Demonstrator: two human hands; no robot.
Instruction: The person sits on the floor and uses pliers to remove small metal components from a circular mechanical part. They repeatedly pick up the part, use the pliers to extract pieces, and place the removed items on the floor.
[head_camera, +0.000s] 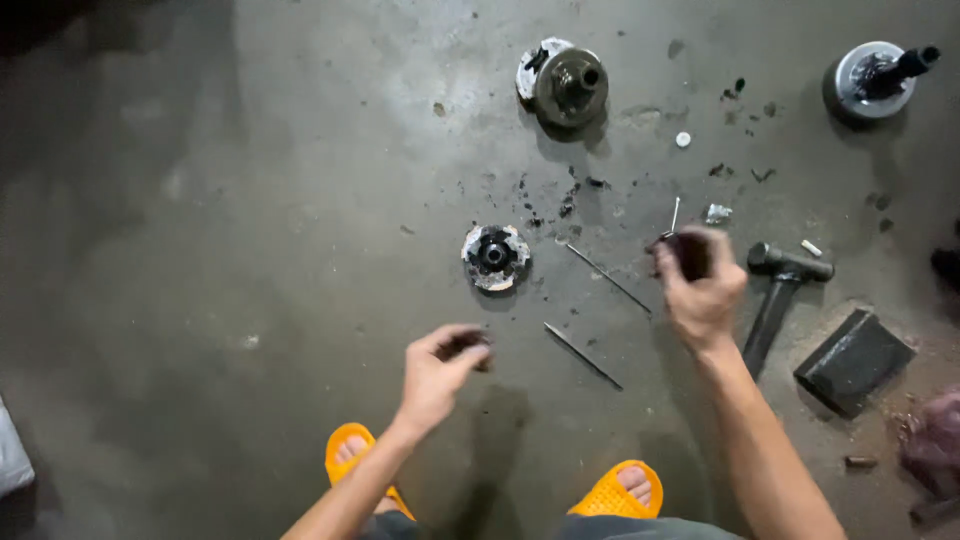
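Observation:
My left hand (440, 372) hovers above the concrete floor and pinches a small dark part (470, 347) between thumb and fingers. My right hand (700, 285) is closed on the dark handle of a thin tool whose metal shaft (675, 213) sticks up past my fingers. Between the hands and a little farther away lies a small round metal part with a dark centre (495, 256). Two thin metal rods (583, 355) (607, 277) lie on the floor between my hands.
A hammer (778, 290) lies just right of my right hand, next to a dark rectangular block (853, 361). A larger round hub (567, 83) sits farther off, another round part with a shaft (875, 78) at the top right. My feet in orange sandals (612, 492) are at the bottom.

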